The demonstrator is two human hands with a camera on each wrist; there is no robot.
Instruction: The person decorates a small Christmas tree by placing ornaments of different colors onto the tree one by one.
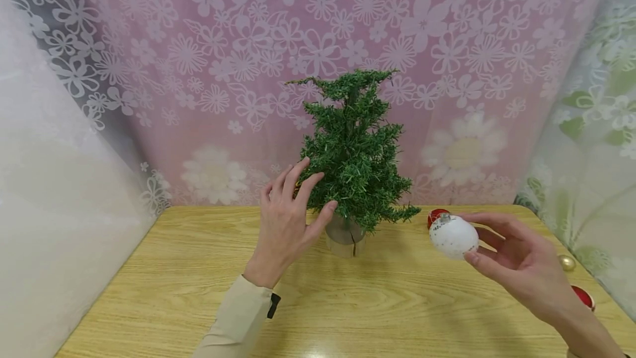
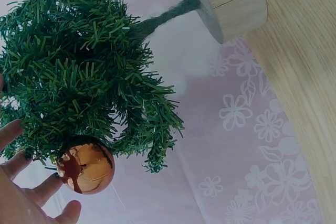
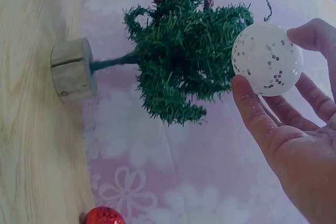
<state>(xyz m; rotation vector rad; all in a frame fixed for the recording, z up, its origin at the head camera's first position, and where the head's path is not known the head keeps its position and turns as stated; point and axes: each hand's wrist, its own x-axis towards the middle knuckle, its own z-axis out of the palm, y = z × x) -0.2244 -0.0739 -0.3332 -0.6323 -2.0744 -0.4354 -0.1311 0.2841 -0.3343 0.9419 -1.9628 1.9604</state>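
Note:
A small artificial Christmas tree (image 1: 358, 164) stands on a round wooden base (image 1: 343, 247) at the table's far side. My left hand (image 1: 285, 214) is at its left side, with spread, slightly bent fingers overlapping the outer branches. Beside those fingers, a shiny copper-coloured bauble (image 2: 92, 169) hangs at the branch ends in the left wrist view; in the head view the fingers mostly hide it. To the right of the tree, my right hand (image 1: 526, 264) holds a white bauble with silver specks (image 1: 453, 237) between thumb and fingertips, its silver cap facing up.
A red bauble (image 1: 435, 216) lies behind the white one, partly covered. Near the right edge of the wooden table (image 1: 387, 303) are a small gold bauble (image 1: 567, 262) and another red bauble (image 1: 583, 296), partly hidden by my right wrist. Flowered pink cloth (image 1: 238, 98) hangs behind.

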